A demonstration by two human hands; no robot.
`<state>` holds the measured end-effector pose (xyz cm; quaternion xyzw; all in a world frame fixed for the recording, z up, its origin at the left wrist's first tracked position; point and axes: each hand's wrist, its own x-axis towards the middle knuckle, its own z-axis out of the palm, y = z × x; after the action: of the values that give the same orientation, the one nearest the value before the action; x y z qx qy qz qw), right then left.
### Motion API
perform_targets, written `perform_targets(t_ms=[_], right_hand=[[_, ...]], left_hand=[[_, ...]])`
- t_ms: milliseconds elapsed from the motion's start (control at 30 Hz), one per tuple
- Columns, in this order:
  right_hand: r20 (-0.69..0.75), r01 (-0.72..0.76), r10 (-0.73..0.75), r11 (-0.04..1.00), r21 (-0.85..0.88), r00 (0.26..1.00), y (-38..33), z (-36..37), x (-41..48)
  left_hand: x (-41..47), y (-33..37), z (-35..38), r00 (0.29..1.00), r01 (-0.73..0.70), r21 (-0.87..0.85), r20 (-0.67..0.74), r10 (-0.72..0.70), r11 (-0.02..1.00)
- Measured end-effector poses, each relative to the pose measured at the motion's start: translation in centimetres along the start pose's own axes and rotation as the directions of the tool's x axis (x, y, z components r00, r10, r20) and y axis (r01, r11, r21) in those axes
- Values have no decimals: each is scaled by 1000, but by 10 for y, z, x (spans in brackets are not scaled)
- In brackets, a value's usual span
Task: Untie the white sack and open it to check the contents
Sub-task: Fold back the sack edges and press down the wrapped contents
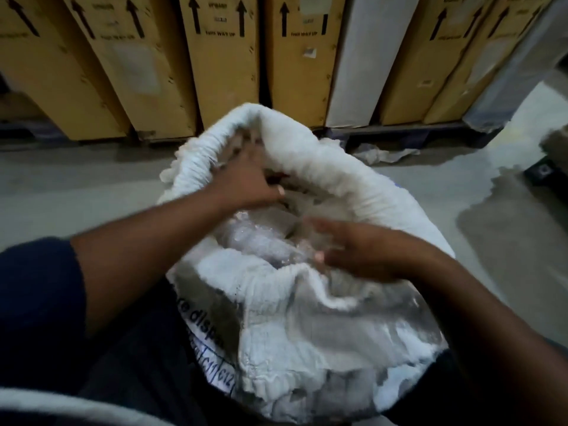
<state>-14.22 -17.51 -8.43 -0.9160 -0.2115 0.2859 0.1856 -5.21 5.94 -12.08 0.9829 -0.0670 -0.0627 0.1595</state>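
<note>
The white sack point(307, 302) is held open, with the left hand point(249, 176) and right hand point(353, 253) spread loosely inside its mouth.

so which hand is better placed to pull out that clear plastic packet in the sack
Right. The right hand already rests on the clear plastic packet inside the open sack, while the left hand is up at the far rim.

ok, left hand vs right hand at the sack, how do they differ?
The left hand reaches far across to the far-left rim of the white sack; the right hand sits at the near rim. Left fingers look curled at the gathered edge, right fingers spread flatter over clear plastic inside. Both are blurred, within the open mouth.
</note>
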Motion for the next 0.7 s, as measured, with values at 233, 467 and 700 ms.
perform_targets(t_ms=[233, 467, 700], right_hand=[[-525, -253, 207, 967, -17, 826, 69, -3, 28], [-631, -238, 175, 971, -15, 756, 69, 10, 8], [-641, -381, 246, 921, -78, 727, 46, 28, 0]], left_hand=[[-145, 11, 36, 916, -91, 445, 389, -101, 891], [-169, 32, -7, 738, -307, 317, 675, 14, 897], [-76, -1, -6, 998, 17, -288, 57, -1, 957]])
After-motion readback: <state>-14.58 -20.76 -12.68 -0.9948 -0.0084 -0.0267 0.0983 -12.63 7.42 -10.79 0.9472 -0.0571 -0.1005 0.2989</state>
